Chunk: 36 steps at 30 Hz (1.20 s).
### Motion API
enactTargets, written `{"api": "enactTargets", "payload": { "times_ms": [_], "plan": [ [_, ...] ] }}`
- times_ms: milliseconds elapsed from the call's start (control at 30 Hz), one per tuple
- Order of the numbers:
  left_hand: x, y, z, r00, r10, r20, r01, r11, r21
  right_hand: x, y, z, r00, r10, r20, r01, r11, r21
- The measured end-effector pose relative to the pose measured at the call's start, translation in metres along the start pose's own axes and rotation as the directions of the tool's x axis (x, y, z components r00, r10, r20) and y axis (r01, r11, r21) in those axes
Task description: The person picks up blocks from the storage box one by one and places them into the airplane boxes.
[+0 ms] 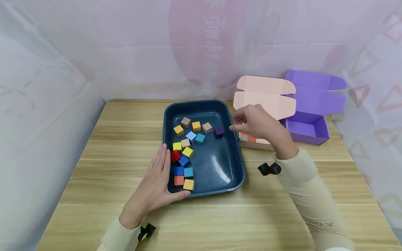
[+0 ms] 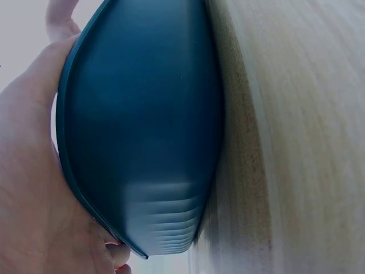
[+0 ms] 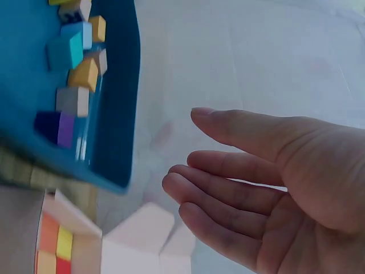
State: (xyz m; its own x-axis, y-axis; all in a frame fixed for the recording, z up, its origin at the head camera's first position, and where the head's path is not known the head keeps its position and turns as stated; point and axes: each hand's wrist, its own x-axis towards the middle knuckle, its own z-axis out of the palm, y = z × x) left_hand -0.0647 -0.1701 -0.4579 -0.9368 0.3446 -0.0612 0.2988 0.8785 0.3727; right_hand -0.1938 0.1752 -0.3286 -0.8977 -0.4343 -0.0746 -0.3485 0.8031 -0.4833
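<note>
My left hand [image 1: 156,183] rests on the near left corner of a dark blue tray [image 1: 216,164]. Its fingers lie straight along the left rim, with the thumb along the front rim; the left wrist view has the palm against the tray's outer edge. Several coloured wooden cubes lie inside, among them a red cube [image 1: 175,156] and a dark purple cube [image 1: 218,132] near the right wall. Above the left part of a peach cardboard box [image 1: 255,144] hovers my right hand [image 1: 257,122], holding nothing, thumb and fingers apart. That box contains several cubes, partly hidden by the hand.
The peach box's lid [image 1: 267,101] stands raised behind it. To the right is a purple cardboard box [image 1: 309,130], also with its lid up. Both boxes and the tray stand on a wooden table [image 1: 125,139]; patterned cloth [image 1: 135,52] surrounds the back and sides.
</note>
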Motion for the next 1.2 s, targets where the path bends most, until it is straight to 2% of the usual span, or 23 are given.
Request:
{"api": "enactTargets", "payload": {
  "times_ms": [167,267,467,633,800,1200],
  "plan": [
    [-0.001,-0.002,0.001,1.000,0.006,-0.007,-0.006,1.000,0.001,0.025,-0.025,0.023,0.999,-0.003,0.051,0.003,1.000,0.006],
    [0.000,-0.001,0.002,1.000,0.016,-0.005,-0.016,1.000,-0.002,0.036,-0.029,0.043,0.998,0.027,0.052,-0.028,1.000,0.009],
    [0.001,0.001,0.002,1.000,0.016,-0.003,-0.016,1.000,-0.004,0.055,-0.030,0.082,0.985,0.159,0.065,-0.164,0.983,0.078],
    [0.000,0.000,0.001,1.000,0.013,-0.007,-0.013,1.000,-0.003,0.066,-0.034,0.108,0.965,0.246,0.093,-0.253,0.965,0.071],
    [0.000,0.000,0.001,1.000,0.015,-0.008,-0.015,1.000,0.005,0.071,-0.036,0.121,0.947,0.303,0.107,-0.310,0.949,0.060],
    [0.000,-0.001,0.001,1.000,0.010,-0.009,-0.010,1.000,0.001,0.068,-0.024,0.123,0.957,0.287,0.046,-0.291,0.948,0.128]
  ]
}}
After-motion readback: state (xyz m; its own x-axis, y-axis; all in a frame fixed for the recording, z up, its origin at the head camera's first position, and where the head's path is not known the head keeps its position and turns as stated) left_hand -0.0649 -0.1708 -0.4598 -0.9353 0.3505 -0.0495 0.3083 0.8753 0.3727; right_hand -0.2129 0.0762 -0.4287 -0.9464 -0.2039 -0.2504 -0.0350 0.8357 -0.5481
